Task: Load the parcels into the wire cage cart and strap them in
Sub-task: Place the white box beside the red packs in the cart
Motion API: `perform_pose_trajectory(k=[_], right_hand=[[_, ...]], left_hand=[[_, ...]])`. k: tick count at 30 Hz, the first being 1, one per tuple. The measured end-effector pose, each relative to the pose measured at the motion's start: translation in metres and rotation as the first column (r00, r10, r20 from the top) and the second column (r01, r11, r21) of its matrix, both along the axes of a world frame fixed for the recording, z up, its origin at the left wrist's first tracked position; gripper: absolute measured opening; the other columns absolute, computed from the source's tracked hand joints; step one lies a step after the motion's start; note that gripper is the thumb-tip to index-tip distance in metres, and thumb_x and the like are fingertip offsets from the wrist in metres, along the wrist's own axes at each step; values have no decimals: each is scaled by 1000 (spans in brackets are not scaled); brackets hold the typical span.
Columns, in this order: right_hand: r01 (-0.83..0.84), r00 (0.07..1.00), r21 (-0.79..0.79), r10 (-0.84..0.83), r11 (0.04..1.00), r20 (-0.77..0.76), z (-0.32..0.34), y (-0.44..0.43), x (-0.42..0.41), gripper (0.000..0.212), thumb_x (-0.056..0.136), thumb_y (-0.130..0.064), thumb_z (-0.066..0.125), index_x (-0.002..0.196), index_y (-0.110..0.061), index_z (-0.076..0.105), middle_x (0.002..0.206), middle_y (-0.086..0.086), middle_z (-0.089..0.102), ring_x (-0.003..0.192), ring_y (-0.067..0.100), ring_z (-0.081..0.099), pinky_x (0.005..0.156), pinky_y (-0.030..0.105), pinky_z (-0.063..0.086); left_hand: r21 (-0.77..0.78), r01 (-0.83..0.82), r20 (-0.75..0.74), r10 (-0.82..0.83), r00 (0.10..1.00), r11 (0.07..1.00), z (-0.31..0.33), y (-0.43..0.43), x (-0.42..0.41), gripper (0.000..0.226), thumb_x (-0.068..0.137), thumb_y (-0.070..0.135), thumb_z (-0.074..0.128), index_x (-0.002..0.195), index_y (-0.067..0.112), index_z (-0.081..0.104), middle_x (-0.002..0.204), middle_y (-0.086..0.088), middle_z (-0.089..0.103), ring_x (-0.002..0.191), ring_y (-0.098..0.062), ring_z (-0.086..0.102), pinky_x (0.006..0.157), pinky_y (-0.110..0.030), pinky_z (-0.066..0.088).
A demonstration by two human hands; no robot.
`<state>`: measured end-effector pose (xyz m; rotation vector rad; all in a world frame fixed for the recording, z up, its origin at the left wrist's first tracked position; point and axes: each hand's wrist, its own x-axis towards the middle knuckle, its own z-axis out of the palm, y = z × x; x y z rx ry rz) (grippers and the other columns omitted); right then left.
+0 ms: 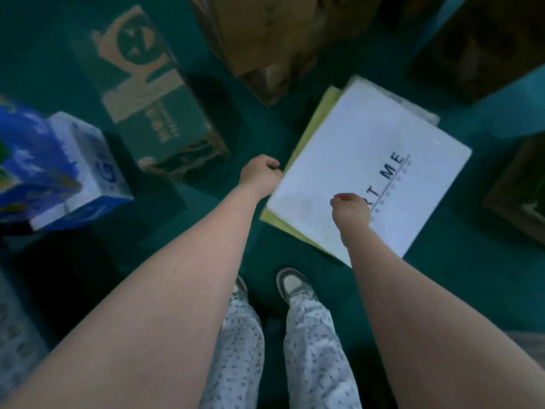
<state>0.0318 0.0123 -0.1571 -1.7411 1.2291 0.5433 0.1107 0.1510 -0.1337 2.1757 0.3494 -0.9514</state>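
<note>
White flat parcel (383, 137): big, thin and white, with the black letters "RT ME" on top. A yellow-green layer peeks out under its left edge. It sits low over the floor, just in front of the person's feet and a little to the right. The picture is too blurry to tell if it lies on the floor or is lifted.
Left hand (261, 175): its fingers are curled tight at the parcel's near left corner and it grips the edge there.
Right hand (349, 206): curled like a fist over the white top, next to the letters. Its fingers are tucked out of sight, so you cannot tell if it holds anything.
Shoes (290, 283): grey and white, side by side, just below the parcel.
Trousers (312, 349): pale with small dark specks.
Floor (457, 276): dark green carpet.
Green box (141, 93): left of the parcel, with a tan picture on top.
Blue and white box (59, 172): far left, apart from the green box.
Brown box (265, 33): at the top, near the parcel's far corner.
Dark box (486, 39): top right, in shadow.
</note>
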Motion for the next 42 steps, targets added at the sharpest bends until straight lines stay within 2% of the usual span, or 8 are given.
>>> perform_pose_trajectory(k=[4, 12, 17, 21, 24, 30, 36, 42], right_hand=[[98, 991, -10, -98, 995, -86, -51, -30, -46, 19, 94, -9, 44, 102, -8, 61, 95, 9, 59, 99, 33, 52, 77, 32, 44], [326, 914, -81, -336, 942, -226, -122, -60, -111, 40, 95, -15, 47, 134, -10, 42, 134, 12, 47, 109, 28, 52, 74, 31, 38], [441, 778, -319, -535, 839, -331, -132, -76, -127, 75, 84, -25, 69, 141, -6, 23, 143, 17, 28, 129, 31, 33, 98, 37, 34], [617, 656, -211, -644, 758, -395, -141, -89, -139, 92, 83, -41, 67, 147, -5, 11, 149, 15, 20, 128, 32, 36, 102, 39, 35], [727, 636, -27, -687, 686, -352, -145, -90, -146, 80, 86, -48, 61, 143, -5, 26, 145, 11, 34, 120, 34, 46, 96, 47, 47], [713, 648, -139, -722, 687, -242, -107, -92, -152, 73, 85, -49, 62, 136, -1, 39, 143, 14, 34, 113, 33, 51, 89, 39, 43], [846, 511, -124, -855, 519, -93, -31, -102, -125, 54, 85, -38, 61, 128, -16, 37, 133, 11, 36, 90, 26, 42, 80, 35, 40], [938, 345, 7, -934, 347, 94, 38, -111, -101, 37, 80, -29, 65, 102, -20, 36, 124, 5, 46, 86, 25, 53, 85, 46, 53]], left_hand=[[94, 134, -100, -125, 987, 987, -60, -28, -18, 49, 95, 16, 44, 143, 9, 34, 143, -7, 40, 126, -23, 43, 88, -23, 33], [302, 90, -141, -49, 989, 949, -139, -44, -41, 60, 96, 18, 45, 147, 5, 15, 150, -13, 28, 129, -31, 41, 96, -34, 38], [321, 140, -206, -75, 976, 937, -160, -44, -46, 67, 98, 36, 46, 146, 0, 18, 152, -14, 26, 134, -30, 36, 102, -35, 34], [345, 141, -228, -63, 972, 928, -168, -47, -44, 71, 96, 44, 47, 146, 0, 22, 150, -15, 29, 135, -30, 33, 106, -39, 32], [375, 175, -208, -102, 973, 911, -168, -48, -43, 71, 95, 44, 50, 143, -2, 28, 148, -16, 33, 134, -31, 35, 104, -39, 35], [431, 66, -93, -29, 995, 900, -125, -48, -44, 73, 89, 47, 55, 141, 3, 30, 144, -16, 27, 120, -33, 46, 78, -32, 36], [86, -378, 1, 379, 925, 922, -55, -53, -27, 36, 87, 37, 57, 113, 20, 40, 128, -8, 41, 82, -20, 47, 72, -31, 38], [-216, -571, -185, 541, 820, 792, 24, -59, -9, 34, 92, 24, 57, 119, 23, 36, 125, -7, 44, 111, -32, 50, 87, -60, 45]])
